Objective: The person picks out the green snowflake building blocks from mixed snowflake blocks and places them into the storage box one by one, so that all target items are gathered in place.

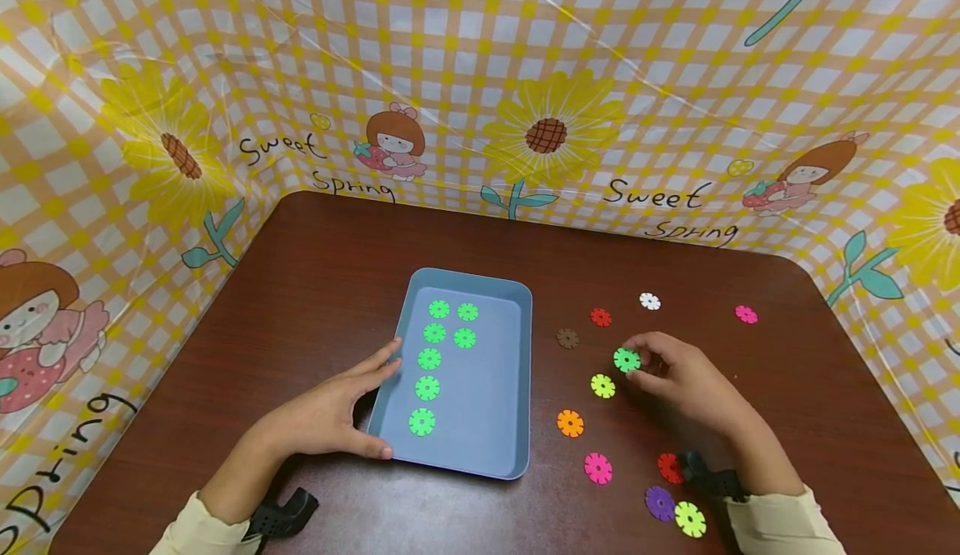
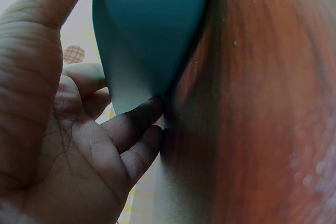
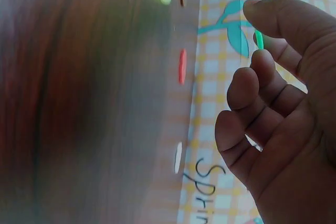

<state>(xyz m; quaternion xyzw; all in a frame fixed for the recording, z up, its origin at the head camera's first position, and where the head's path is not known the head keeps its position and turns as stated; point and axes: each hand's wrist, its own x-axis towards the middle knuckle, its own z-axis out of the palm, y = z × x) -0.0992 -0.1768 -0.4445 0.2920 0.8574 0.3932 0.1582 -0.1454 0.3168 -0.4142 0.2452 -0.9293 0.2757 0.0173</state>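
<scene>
A shallow grey-blue tray [image 1: 491,388] lies on the table, with several green notched discs [image 1: 429,359] set out flat in two columns on its left side. My left hand [image 1: 330,409] rests against the tray's left side, fingers spread and its thumb at the near left corner. In the left wrist view, fingertips touch the tray's outer wall [image 2: 152,30]. Right of the tray, my right hand [image 1: 686,380] pinches another green notched disc [image 1: 627,360] between thumb and index finger. This disc [image 3: 259,36] appears edge-on in the right wrist view, raised off the table.
Loose notched discs lie right of the tray, among them a yellow disc [image 1: 602,386], an orange disc [image 1: 570,423], a brown disc [image 1: 567,338] and a white disc [image 1: 650,301]. A purple disc [image 1: 661,503] is near the front. Checked cloth [image 1: 450,55] hangs behind the table.
</scene>
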